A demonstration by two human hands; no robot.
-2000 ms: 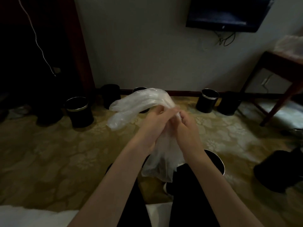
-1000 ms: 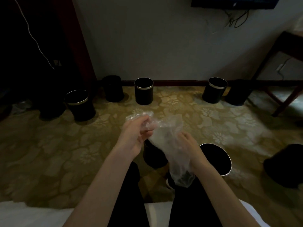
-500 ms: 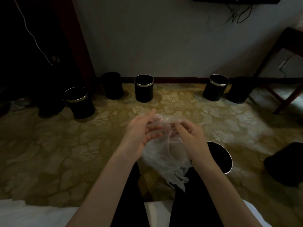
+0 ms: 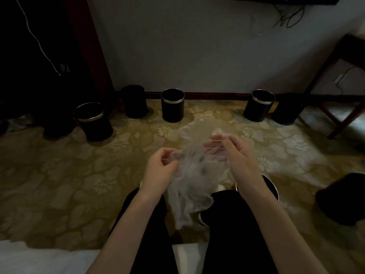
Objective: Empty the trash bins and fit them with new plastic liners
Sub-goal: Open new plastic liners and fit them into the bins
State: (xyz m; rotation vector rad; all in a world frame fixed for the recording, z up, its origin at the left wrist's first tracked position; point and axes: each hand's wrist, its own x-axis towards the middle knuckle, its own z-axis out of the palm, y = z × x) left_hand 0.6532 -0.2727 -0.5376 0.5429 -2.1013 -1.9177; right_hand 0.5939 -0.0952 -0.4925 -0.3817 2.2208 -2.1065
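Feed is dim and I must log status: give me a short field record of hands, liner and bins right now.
left hand: pinches one edge of the clear plastic liner
right hand: grips the opposite edge, fingers showing through the film
liner state: crumpled, hanging between the hands, in no bin
nearest bin: black, silver rim, partly behind the right forearm
far bins: a silver-rimmed bin and a second silver-rimmed bin upright at the baseboard, no liner visible

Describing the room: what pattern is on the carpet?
The carpet has a pale floral pattern on olive-gold; head view.
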